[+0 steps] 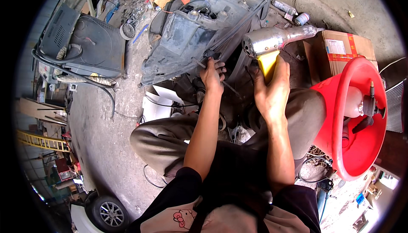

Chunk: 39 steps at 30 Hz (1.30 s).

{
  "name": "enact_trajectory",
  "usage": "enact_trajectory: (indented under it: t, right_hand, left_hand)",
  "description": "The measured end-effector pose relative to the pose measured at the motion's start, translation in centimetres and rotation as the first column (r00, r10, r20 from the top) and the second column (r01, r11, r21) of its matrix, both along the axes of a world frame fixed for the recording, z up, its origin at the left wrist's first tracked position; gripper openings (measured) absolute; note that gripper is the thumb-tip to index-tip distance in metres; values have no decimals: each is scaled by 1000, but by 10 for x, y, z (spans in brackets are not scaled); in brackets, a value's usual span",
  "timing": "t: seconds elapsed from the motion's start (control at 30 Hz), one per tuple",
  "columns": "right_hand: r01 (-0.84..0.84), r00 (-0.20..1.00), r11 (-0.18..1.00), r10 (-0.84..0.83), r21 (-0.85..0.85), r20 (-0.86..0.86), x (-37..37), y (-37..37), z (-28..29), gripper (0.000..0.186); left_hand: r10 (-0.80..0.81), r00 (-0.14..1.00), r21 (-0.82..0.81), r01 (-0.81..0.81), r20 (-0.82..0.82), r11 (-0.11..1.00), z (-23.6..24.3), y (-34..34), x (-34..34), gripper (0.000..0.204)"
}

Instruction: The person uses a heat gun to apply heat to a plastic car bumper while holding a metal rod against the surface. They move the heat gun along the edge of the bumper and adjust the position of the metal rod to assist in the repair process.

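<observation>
My right hand (273, 89) is closed round the yellow grip of a heat gun (264, 41). The gun's silver barrel lies across the view and its narrow tip points to the right. Just left of it, my left hand (212, 75) is closed on a thin metal rod (232, 90) that sticks out on both sides of the fingers. Touching or right beside that hand is the dusty black back of a car headlight housing (182, 41). The housing rests tilted in front of my knees. Some of the dark parts beneath it are hidden by my hands and legs.
A red tub (340, 118) with bottles and a tool inside stands by my right knee. Behind it is a cardboard box (340, 52). Cans (301, 19) lie by the wall. At the left are a grey metal machine (95, 41), cables and a car wheel (111, 214).
</observation>
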State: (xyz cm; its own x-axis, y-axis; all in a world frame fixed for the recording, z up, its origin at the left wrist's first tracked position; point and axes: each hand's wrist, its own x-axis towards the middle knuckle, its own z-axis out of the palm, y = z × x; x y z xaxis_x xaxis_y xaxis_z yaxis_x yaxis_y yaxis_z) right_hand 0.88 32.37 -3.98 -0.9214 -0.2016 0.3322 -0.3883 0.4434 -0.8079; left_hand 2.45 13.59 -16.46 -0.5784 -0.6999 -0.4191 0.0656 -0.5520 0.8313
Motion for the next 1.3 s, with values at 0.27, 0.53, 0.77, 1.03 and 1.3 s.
enact_trajectory:
  t: [0.27, 0.53, 0.77, 1.03, 1.3]
  right_hand:
    - [-3, 1000, 1000, 3, 2, -8, -1, 1, -2, 53]
    - [1, 1000, 1000, -1, 1, 16, 0, 0, -1, 53]
    - [-2, 1000, 1000, 2, 17, 20, -1, 0, -1, 52]
    - [-9, 1000, 1000, 9, -2, 3, -2, 1, -2, 51]
    - [-6, 1000, 1000, 6, -3, 3, -1, 0, -1, 51]
  left_hand:
    - [0, 1000, 4, 0, -9, 1000, -1, 0, 0, 34]
    - [6, 1000, -5, -6, 4, 1000, -1, 0, 0, 38]
    - [6, 1000, -5, -6, 9, 1000, -1, -1, 0, 41]
    - [1, 1000, -12, -1, -3, 1000, -1, 0, 1, 41]
    - [3, 1000, -14, -4, -6, 1000, -3, -1, 1, 40]
